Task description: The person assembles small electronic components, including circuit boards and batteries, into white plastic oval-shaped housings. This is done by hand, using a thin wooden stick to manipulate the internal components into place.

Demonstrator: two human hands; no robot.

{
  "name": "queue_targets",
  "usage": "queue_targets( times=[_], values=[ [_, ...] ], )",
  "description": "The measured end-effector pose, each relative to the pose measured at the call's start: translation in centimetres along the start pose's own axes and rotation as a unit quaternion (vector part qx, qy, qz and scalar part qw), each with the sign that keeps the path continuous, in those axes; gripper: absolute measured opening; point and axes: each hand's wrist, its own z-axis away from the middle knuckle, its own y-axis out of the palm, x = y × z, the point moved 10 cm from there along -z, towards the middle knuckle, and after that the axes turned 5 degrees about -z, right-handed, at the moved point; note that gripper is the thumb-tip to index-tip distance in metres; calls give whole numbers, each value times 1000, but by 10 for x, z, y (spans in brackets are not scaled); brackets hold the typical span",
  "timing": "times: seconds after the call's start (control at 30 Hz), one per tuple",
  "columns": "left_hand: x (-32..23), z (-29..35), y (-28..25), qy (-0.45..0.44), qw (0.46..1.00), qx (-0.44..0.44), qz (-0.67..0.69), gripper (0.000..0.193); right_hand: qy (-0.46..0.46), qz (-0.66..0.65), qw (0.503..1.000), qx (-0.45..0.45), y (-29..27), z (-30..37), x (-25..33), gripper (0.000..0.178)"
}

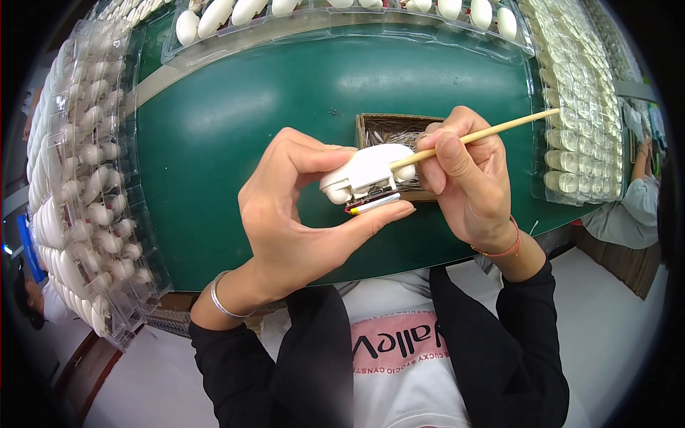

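In the head view, a white casing [371,160] is held just above the middle of the tabletop [235,100]. It is clamped between the thumb and fingers of the left hand [285,196], with the thumb pressed underneath and a finger laid over the top at ten o'clock. A dark circuit board [371,196] is exposed on the casing's lower side, and a silver strip [377,204] with a yellow end is set below it, against the thumb.

A wooden stick [510,127] is pinched between the closed fingers of the right hand [467,175]. Its tip is brought to the casing's three o'clock edge, apparently touching, and its far end is pointed toward two o'clock. Behind the right hand, at one o'clock from the casing, a cardboard box [362,132] of thin pieces is partly hidden.

If the stick were pushed too hard, the tip could be skidded onto the board and a part scratched or loosened. If the thumb were squeezed too tightly, the strip could be bent; too loosely, and the casing could be twisted free.
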Motion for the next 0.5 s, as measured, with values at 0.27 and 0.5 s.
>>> queue_targets(
  times=[0.27, 0.5],
  values=[
    [3, -3, 2, 5, 1000, 8, 24, 54, -1, 45, 999, 3, 1, 1, 4, 16],
    [7, -4, 5, -28, 993, 31, 113, 57, -74, -28, 995, 64, 5, -3, 27, 17]
  ],
)
